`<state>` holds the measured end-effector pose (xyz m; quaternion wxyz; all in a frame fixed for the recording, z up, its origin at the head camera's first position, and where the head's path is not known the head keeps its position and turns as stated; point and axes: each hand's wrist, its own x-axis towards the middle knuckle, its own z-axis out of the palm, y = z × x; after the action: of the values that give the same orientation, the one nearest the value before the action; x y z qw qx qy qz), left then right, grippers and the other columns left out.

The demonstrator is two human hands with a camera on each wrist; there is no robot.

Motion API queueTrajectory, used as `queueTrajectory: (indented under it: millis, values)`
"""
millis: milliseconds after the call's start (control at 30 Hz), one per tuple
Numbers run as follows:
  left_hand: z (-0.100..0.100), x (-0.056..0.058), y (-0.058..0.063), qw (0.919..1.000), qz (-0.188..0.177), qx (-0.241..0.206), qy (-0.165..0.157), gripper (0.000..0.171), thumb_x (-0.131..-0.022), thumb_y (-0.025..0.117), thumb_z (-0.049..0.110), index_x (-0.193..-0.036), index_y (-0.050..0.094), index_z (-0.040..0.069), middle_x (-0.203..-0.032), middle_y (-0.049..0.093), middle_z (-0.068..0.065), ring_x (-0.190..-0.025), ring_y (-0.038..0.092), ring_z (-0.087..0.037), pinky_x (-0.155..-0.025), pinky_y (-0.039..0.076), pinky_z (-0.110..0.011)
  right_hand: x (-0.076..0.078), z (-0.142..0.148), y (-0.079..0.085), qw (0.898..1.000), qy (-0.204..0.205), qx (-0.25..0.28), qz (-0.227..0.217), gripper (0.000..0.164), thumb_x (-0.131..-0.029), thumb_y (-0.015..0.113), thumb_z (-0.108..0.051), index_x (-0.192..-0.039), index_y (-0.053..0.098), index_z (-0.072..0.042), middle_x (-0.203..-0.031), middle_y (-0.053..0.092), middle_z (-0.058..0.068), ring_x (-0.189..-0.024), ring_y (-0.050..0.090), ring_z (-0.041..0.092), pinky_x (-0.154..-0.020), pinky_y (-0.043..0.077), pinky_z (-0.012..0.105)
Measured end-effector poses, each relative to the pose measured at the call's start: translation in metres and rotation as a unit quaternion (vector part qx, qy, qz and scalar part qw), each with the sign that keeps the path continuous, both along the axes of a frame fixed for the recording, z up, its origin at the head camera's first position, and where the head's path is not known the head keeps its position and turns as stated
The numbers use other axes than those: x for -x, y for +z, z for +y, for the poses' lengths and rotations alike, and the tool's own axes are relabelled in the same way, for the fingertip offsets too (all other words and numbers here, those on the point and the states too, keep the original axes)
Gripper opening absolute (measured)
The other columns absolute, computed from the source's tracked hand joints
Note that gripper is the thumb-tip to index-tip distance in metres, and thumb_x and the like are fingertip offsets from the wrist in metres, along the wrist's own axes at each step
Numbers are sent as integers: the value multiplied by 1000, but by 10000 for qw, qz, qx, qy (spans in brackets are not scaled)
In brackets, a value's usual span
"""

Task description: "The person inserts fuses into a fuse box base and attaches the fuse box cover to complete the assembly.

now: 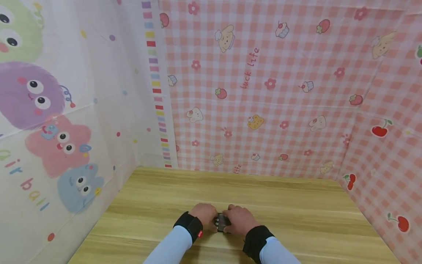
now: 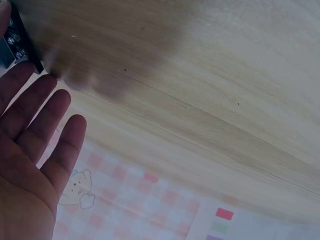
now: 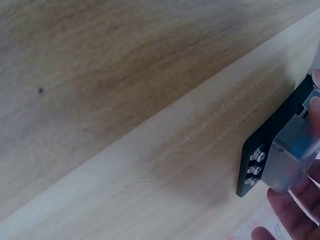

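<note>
A small black screw-terminal block (image 1: 223, 223) with a clear plastic cover (image 3: 287, 157) is between both hands, low over the table. In the right wrist view, a row of metal screws (image 3: 256, 165) shows at one end of its black base. My left hand (image 1: 205, 215) pinches the block's left end by thumb and forefinger; in the left wrist view its other fingers extend loosely beside it. My right hand (image 1: 242, 220) holds the covered part from the right, with thumb and fingers on opposite sides. The block's far right end is hidden by that hand.
A wood-grain table (image 1: 158, 205) lies under the hands. Pink checked cloth (image 1: 263, 102) hangs behind and at the right, and a white cartoon-print cloth (image 1: 108, 110) hangs at the left. Each wrist wears a black strap.
</note>
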<state>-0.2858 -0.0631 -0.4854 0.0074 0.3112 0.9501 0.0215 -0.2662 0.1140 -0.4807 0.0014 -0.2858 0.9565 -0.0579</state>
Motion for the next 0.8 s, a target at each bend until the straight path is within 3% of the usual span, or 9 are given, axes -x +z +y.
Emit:
queueTrajectory:
  millis: [233,533,800]
  values:
    - [-2,2,-1,9999,-80,-44,59,23,-69,90,33,-76,73,19,-64,53,14,-61,46,-7,-61,41,-26,3,-2,-2,9996,-211,-125,-145,58,-79,83,-37,-126,65,-7,-102,62,5,-86,59,18,-77,50,39]
    - [-8,5,-3,9996,-207,-50,181,26,-71,88,33,-72,67,18,-62,50,11,-59,44,-9,-59,38,-28,1,3,-1,9998,-96,126,-91,62,-72,88,-33,-123,66,-6,-97,61,4,-81,58,16,-73,49,36]
    - [-18,4,4,9992,-229,-218,228,29,-73,86,36,-70,64,17,-61,50,11,-58,44,-9,-57,39,-27,2,10,-1,9990,-234,283,-268,66,-73,87,-37,-126,65,-5,-105,62,7,-85,58,18,-78,49,38]
